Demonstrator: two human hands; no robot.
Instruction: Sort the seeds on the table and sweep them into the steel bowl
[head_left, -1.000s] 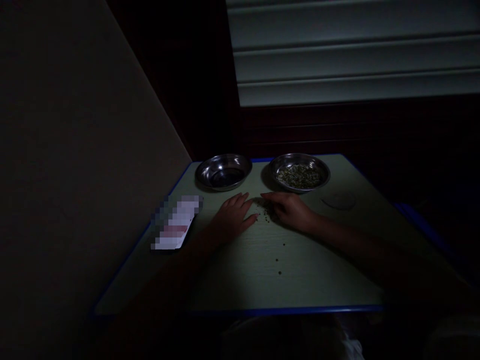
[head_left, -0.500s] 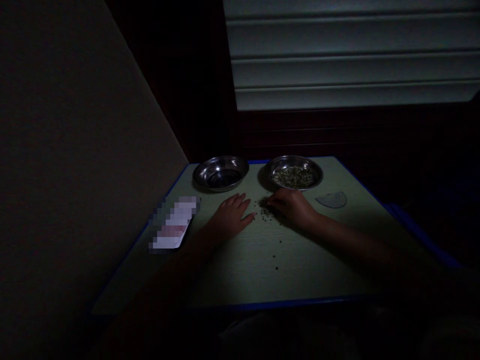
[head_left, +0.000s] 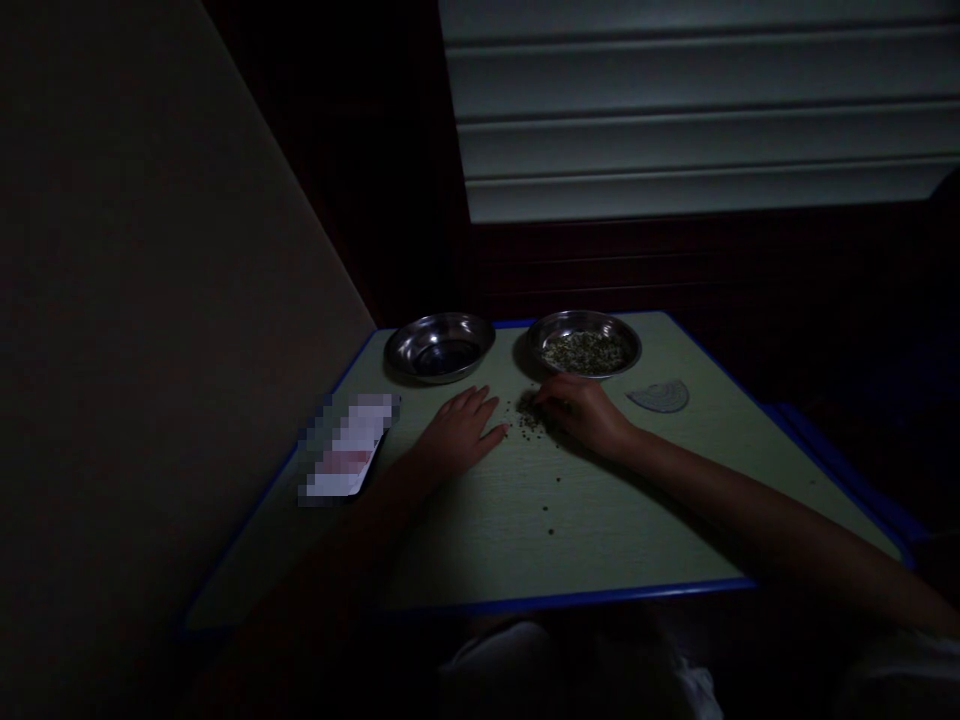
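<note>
My left hand [head_left: 459, 434] lies flat on the green table [head_left: 600, 510], fingers stretched out and together. My right hand [head_left: 583, 410] rests just right of it, fingers curled down onto a small heap of dark seeds [head_left: 529, 421] between the two hands. What the curled fingers hold is hidden. Beyond the hands stand two steel bowls: the left bowl [head_left: 439, 347] looks empty, the right bowl [head_left: 584, 344] holds a layer of seeds.
A phone-like flat object [head_left: 347, 458] lies at the table's left edge. A pale half-round piece [head_left: 660, 396] lies right of my right hand. A few stray seeds [head_left: 552, 510] dot the table's middle. A wall panel rises on the left; the room is dark.
My right hand's fingers have curled in over the seed heap. The view has shifted slightly, and my left hand has stayed flat in place.
</note>
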